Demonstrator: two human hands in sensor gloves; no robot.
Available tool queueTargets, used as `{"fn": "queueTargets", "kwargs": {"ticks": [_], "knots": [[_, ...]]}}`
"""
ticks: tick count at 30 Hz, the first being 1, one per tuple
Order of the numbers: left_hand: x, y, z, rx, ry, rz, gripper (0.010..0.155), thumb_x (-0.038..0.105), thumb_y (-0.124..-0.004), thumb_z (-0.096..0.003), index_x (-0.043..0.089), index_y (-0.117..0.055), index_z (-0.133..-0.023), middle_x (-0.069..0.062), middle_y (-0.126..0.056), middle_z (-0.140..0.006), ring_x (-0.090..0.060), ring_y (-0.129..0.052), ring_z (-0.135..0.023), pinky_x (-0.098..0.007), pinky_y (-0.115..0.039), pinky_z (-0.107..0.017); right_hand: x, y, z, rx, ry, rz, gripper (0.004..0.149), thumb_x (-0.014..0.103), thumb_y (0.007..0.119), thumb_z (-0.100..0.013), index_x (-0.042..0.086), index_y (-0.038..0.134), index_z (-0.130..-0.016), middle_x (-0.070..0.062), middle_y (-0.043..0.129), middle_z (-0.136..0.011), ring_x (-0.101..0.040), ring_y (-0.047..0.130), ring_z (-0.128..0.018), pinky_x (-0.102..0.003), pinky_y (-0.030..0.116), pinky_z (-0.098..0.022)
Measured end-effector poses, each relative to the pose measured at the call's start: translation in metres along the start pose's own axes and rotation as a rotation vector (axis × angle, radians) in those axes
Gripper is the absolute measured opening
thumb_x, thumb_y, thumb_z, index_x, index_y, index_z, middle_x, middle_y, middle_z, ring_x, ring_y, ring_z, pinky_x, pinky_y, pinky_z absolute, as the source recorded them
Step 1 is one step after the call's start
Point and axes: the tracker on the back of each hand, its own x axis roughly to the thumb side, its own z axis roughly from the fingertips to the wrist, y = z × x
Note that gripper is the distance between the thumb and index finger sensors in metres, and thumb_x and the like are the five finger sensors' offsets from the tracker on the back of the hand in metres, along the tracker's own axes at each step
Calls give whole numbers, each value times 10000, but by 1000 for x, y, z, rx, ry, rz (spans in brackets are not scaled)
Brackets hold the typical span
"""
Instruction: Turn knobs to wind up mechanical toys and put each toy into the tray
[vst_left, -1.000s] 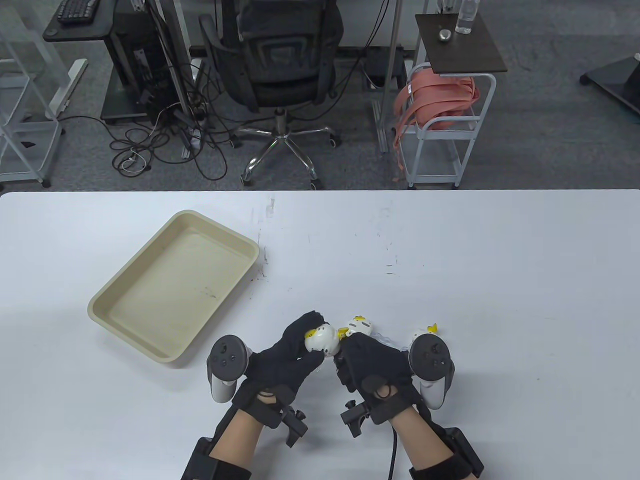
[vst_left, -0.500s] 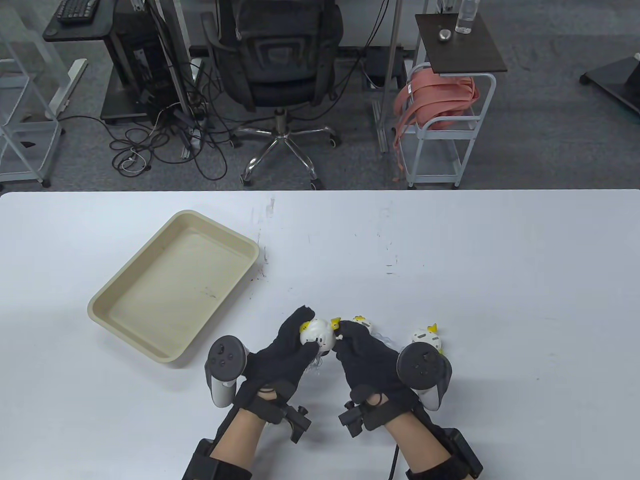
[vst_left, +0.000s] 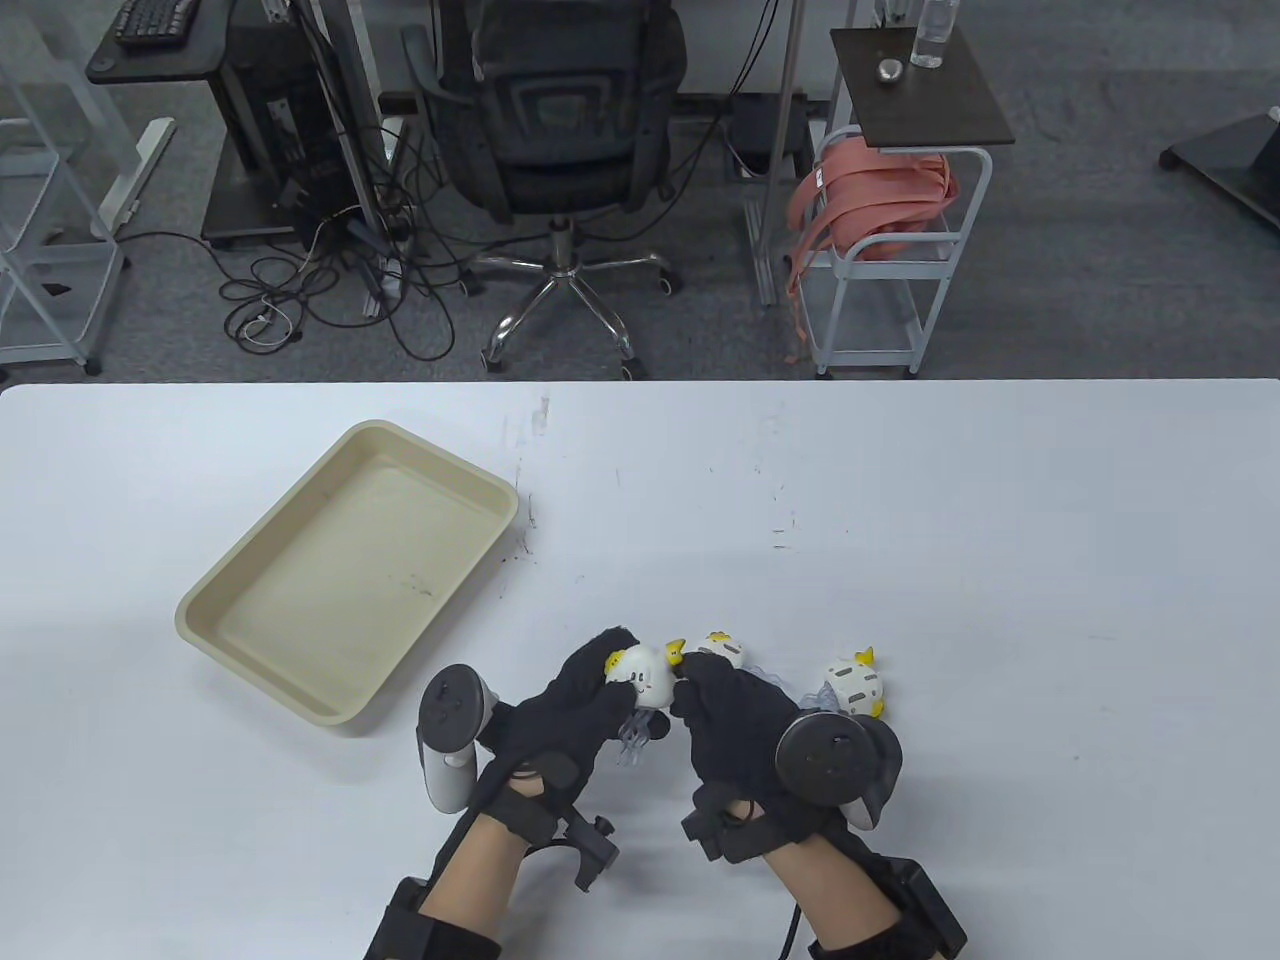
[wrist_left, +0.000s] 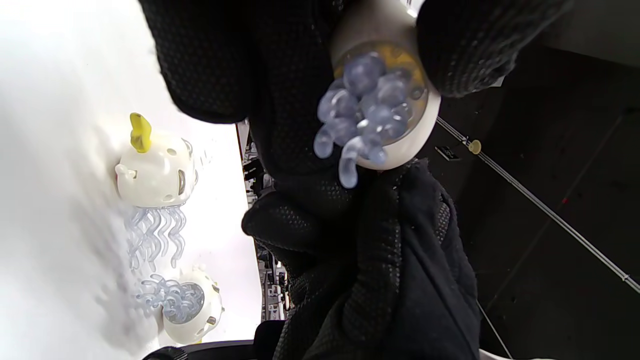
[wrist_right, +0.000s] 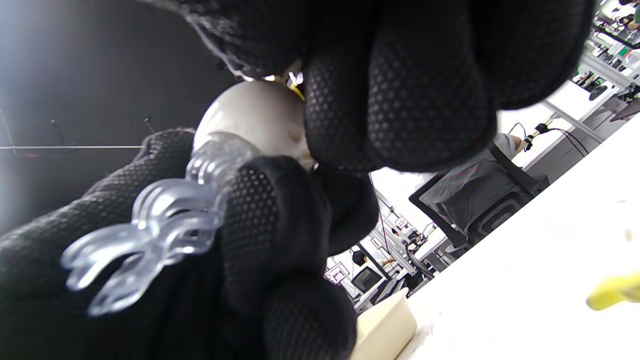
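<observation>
Left hand (vst_left: 560, 715) grips jellyfish toy (vst_left: 642, 676) above table, legs hanging down. Right hand (vst_left: 735, 715) pinches toy's right side, likely at knob. Tray (vst_left: 215, 592) sits far left, nearer left hand, still empty.

white toy (vst_left: 642, 677) (yellow knob), beige tray (vst_left: 350, 570)

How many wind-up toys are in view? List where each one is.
3. One toy is held in the left hand, a second lies behind the right hand, and a third lies farthest right. The tray holds none.
</observation>
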Motion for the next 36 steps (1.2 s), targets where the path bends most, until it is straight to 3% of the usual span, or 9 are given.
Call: {"fn": "queueTargets", "kwargs": {"ticks": [4, 10, 17, 24, 27, 30, 36], "knots": [[3, -2, 0, -10, -28, -74, 714, 466, -781, -505, 205, -497, -1105, -164, -826, -983, -189, -1060, -700, -442, -811, -635, -9, -2, -2, 4, 89, -65, 442, 302, 724, -481, -88, 840, -652, -115, 1025, -385, -231, 981, -212, -498, 832, -304], [9, -4, 0, -33, -68, -124, 699, 419, -805, -496, 310, -497, -1113, -115, -755, -1069, -240, -998, -817, -484, -753, -689, -28, -1, -1, 49, 306, -338, 437, 338, 742, -479, -69, 901, -496, 2, 1019, -194, -122, 959, -29, -413, 876, -158], [11, -4, 0, -44, -89, -145, 693, 398, -811, -491, 339, -501, -1108, -91, -733, -1095, -252, -981, -841, -494, -737, -703, -32, -1, -1, 68, 352, -402, 439, 351, 742, -483, -51, 915, -460, 32, 1011, -154, -98, 949, 11, -392, 881, -127], [11, -3, 0, -30, -89, -166, 695, 402, -804, -494, 308, -495, -1110, -122, -751, -1070, -256, -995, -811, -486, -753, -687, -28, -1, -1, 41, 315, -342, 444, 352, 750, -492, -63, 904, -519, -27, 1032, -218, -151, 970, -59, -430, 868, -186], [11, -2, 1, -4, -75, -173, 702, 409, -798, -494, 257, -496, -1109, -163, -781, -1029, -248, -1020, -779, -474, -776, -668, -24, -2, -1, 4, 259, -261, 453, 345, 774, -495, -81, 886, -605, -105, 1047, -319, -211, 990, -151, -471, 849, -257], [9, -1, 1, 17, -57, -186, 704, 411, -794, -493, 228, -502, -1106, -184, -793, -1007, -248, -1031, -753, -472, -787, -649, -20, -2, -1, 4, 233, -241, 461, 298, 800, -495, -77, 814, -764, -173, 1015, -512, -288, 984, -324, -529, 801, -369], [6, 1, 3, 52, -37, -112, 714, 452, -756, -510, 169, -479, -1105, -189, -819, -972, -191, -1062, -697, -429, -827, -624, -11, 5, -2, 85, 145, -234, 517, 247, 761, -510, -58, 670, -917, -209, 919, -695, -343, 922, -496, -575, 723, -486]]}}
